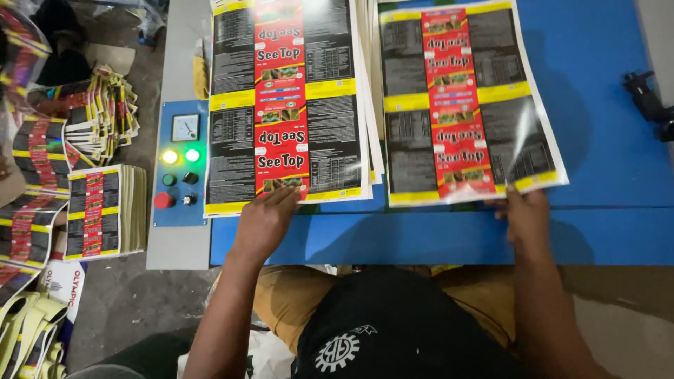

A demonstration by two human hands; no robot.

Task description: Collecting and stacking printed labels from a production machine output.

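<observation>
Two stacks of glossy printed label sheets, black, red and yellow, lie on a blue table (604,140). My left hand (265,219) rests flat on the near edge of the left stack (288,105), fingers spread on the top sheet. My right hand (525,216) grips the near edge of the right sheet (463,105), which is slightly lifted and blurred at its lower corner.
A blue control panel (180,163) with a meter, lit yellow and green lamps and a red button sits left of the table. Further stacks of cut labels (105,210) lie on the floor at left. A black object (649,102) sits at the table's right edge.
</observation>
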